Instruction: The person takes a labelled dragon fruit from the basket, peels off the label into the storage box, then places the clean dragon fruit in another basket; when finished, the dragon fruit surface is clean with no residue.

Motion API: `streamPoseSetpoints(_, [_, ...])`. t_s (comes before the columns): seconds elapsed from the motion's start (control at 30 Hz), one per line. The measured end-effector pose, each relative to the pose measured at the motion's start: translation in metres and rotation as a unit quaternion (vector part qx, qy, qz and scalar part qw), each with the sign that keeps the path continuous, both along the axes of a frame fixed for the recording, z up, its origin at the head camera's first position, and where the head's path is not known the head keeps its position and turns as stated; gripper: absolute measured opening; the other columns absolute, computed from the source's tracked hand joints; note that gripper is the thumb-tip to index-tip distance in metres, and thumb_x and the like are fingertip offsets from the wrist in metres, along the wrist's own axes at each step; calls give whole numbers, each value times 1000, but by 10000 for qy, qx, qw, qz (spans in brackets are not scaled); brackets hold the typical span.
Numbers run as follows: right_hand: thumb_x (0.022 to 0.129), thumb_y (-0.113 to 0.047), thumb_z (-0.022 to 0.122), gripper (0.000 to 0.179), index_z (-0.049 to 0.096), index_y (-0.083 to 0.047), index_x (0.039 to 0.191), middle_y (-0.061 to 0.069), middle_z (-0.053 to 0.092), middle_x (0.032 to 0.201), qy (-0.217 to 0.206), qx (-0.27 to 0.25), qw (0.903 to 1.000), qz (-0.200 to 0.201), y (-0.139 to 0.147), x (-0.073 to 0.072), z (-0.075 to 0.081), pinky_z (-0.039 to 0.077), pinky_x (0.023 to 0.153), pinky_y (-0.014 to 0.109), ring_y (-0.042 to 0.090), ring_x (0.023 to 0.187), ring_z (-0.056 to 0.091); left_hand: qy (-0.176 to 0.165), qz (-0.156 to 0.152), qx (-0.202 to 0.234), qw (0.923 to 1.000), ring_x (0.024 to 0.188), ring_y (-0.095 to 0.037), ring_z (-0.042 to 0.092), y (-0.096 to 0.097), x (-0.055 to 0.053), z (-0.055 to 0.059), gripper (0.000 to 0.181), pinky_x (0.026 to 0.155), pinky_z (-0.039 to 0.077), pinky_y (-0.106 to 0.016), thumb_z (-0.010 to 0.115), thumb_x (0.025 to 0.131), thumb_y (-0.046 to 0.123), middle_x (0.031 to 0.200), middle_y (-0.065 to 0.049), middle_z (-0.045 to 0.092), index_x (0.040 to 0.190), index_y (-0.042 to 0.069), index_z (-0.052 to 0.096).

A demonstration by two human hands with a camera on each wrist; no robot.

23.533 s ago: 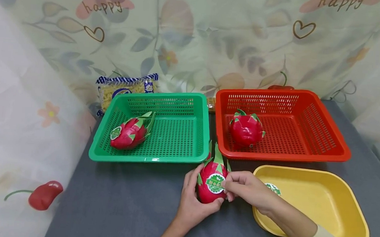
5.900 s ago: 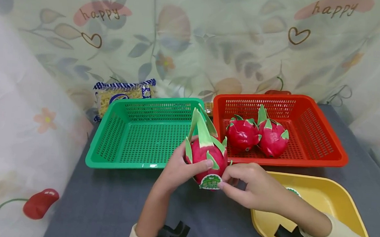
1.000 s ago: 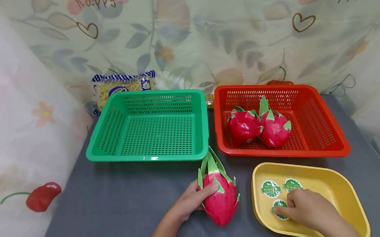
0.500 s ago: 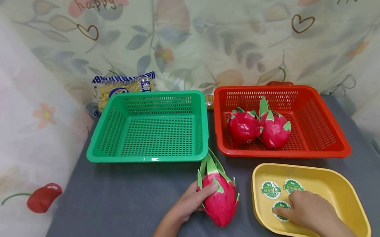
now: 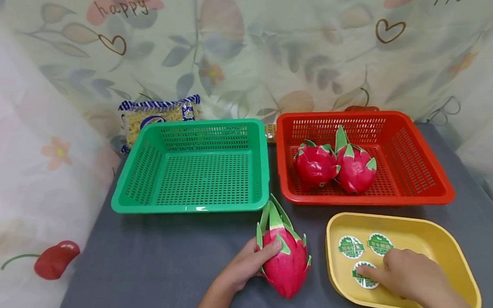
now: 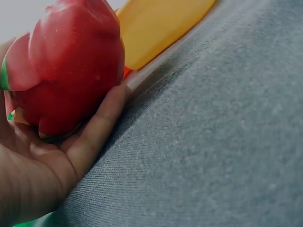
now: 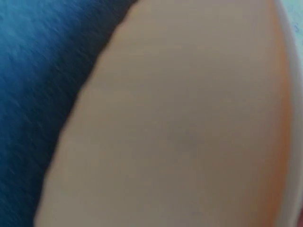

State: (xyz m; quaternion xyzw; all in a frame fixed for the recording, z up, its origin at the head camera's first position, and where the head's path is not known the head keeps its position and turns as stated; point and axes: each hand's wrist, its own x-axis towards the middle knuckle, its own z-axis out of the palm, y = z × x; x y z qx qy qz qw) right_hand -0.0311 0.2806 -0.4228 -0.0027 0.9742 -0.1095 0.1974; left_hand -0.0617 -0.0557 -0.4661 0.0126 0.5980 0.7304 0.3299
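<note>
My left hand [image 5: 247, 262] grips a dragon fruit [image 5: 287, 268] by its side, just above the grey cloth in front of the baskets. Its leafy end points away from me, and no sticker shows on its upper side. In the left wrist view the fingers curl under the red fruit [image 6: 78, 66]. My right hand [image 5: 412, 273] is inside the yellow tray [image 5: 447, 239]. Its outstretched thumb presses on a round green-and-white sticker [image 5: 367, 277]; the other fingers are curled and partly hidden. Beside it in the tray lie a second sticker [image 5: 351, 247] and a third sticker [image 5: 380, 244].
Two dragon fruits [image 5: 356, 171] sit in the red basket [image 5: 361, 200] at the back right. The green basket [image 5: 189, 210] stands at the back left. Behind it leans a pasta bag [image 5: 133, 120]. Patterned curtain [image 5: 251, 56] hangs at the back.
Since the oldest frame, the fruit left the green basket and the red basket gained one. Stickers in the tray became three. Over the last second, the right hand shifted slightly right, thumb still on its sticker.
</note>
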Motion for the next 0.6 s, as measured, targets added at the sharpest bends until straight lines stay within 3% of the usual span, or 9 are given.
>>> streamPoseSetpoints(0.1, [85,-75,57,67,48,-16,55,-1,41,52,86,-98,9998,-132,4,0,4,27,48,32,16,48,38,-72,-264,3,9996,89,-19,69,2,4,7,45,75,59,-37,59,97,32,107,-9,69,131,3,54])
streamPoseSetpoints(0.23, [87,-73,56,67,47,-16,55,-2,41,50,-42,-264,9992,-298,8,0,6,24,48,30,15,46,37,-226,-814,185,9963,94,-20,68,8,6,29,45,78,59,-39,56,98,34,112,-8,67,133,5,52])
streamPoseSetpoints(0.33, [88,-71,57,65,48,-15,56,-1,42,50,-121,-326,9989,-311,9,0,4,24,49,30,15,47,37,-359,-1113,594,9914,102,-22,66,14,4,45,53,79,59,-39,54,98,40,118,-9,63,138,5,48])
streamPoseSetpoints(0.43, [89,-69,58,64,47,-16,56,-1,41,50,-63,-384,9989,-267,10,1,1,24,50,30,16,47,37,-718,-1207,1122,9837,107,-22,63,19,3,55,63,80,58,-37,51,97,49,122,-9,60,142,6,44])
streamPoseSetpoints(0.53, [89,-63,62,60,47,-15,56,-1,41,50,-4,-426,9987,-268,11,4,-2,25,50,29,16,48,37,-1023,-1403,1407,9747,108,-20,61,24,12,59,66,83,57,-38,49,97,53,123,-6,59,144,8,41])
streamPoseSetpoints(0.6, [89,-60,64,59,46,-16,56,-2,41,50,49,-477,9985,-246,11,6,-2,25,50,29,15,48,37,-935,-1686,1378,9715,107,-17,61,27,20,64,61,84,56,-37,46,99,48,122,-4,60,145,8,41])
